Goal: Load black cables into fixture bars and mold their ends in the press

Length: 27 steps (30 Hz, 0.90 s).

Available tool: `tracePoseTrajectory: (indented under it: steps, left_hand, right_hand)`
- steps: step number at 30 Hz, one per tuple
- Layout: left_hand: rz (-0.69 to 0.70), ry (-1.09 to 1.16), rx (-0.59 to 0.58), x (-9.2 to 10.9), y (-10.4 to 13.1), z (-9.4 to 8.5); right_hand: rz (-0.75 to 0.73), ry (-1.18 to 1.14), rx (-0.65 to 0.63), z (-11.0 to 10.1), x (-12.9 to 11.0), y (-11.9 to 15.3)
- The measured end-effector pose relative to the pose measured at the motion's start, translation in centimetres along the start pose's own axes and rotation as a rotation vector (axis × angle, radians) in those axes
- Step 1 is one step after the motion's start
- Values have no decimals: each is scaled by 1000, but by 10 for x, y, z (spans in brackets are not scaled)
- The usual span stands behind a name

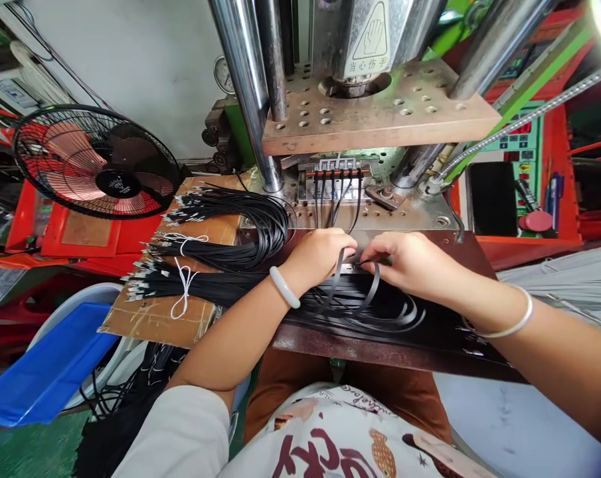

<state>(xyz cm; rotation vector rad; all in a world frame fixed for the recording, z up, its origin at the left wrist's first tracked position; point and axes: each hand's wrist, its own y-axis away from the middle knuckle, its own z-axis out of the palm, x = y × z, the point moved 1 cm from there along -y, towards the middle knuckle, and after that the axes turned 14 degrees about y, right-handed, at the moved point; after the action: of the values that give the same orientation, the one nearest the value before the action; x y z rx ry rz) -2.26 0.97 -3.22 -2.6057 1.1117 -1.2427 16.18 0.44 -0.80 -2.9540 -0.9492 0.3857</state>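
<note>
Low in front of the press, my left hand (325, 255) has its fingers closed on a flat black cable. Just to its right, my right hand (404, 262) pinches a black cable (374, 289) that curves down between the hands. Beneath both lie more looped black cables (404, 318) on a dark ledge. Behind the hands, several black cables hang from a metal fixture (337, 182) on the press bed. Bundles of black cables (260, 226) with pale ends lie to the left, two tied with white string (184, 289).
The thick press plate (380, 123) hangs over the fixture between steel columns (245, 86). A black fan (98, 162) stands at the left, above a blue tray (46, 365). At the right, a red cabinet (569, 212) holds a control panel, pens and a dark flat object.
</note>
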Motion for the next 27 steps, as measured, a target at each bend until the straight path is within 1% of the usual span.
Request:
tracePoseTrajectory:
  steps: [1, 2, 3, 4, 6, 7, 8, 9, 11, 13, 15, 18, 19, 21, 25, 27]
  left_hand:
    - [-20, 3, -42, -2, -1, 2]
    - [-29, 14, -58, -3, -2, 3]
    - [-23, 33, -36, -4, -2, 3]
    - [-2, 56, 21, -5, -2, 1]
    - [56, 89, 189, -4, -1, -5]
    - [76, 92, 249, -2, -1, -8]
    - [82, 83, 268, -1, 0, -10]
    - [76, 62, 241, 1, 1, -12]
    - [42, -16, 117, 5, 2, -11]
    - [20, -120, 6, 9, 2, -6]
    - [6, -188, -63, 8, 2, 0]
    - [-31, -167, -140, 2, 1, 10]
    - [-43, -142, -151, 0, 1, 11]
    - [-50, -87, -136, -4, -1, 12]
    - [-38, -29, -25, -2, -3, 6]
    - [-42, -42, -1, 2, -2, 4]
  right_hand:
    - [-37, 14, 40, 2, -1, 2]
    - [-65, 30, 77, 4, -1, 4]
    - [-83, 35, 105, 5, -2, 6]
    - [-91, 25, 117, 5, -2, 8]
    - [-78, -22, 113, 3, -1, 10]
    - [-63, -39, 99, 2, 0, 11]
    - [-47, -46, 83, 1, 0, 11]
    - [-35, -43, 70, -1, 0, 12]
    - [-22, -48, 70, -4, 0, 13]
    - [-6, -94, 102, -7, 0, 14]
    - [9, -142, 118, -8, 0, 14]
    - [8, -120, 111, -5, 0, 14]
    - [-2, -97, 119, -4, 0, 14]
    - [-26, -57, 148, -2, 1, 15]
    - [-54, -7, 185, -1, 1, 17]
    - [-70, 25, 195, -2, 1, 18]
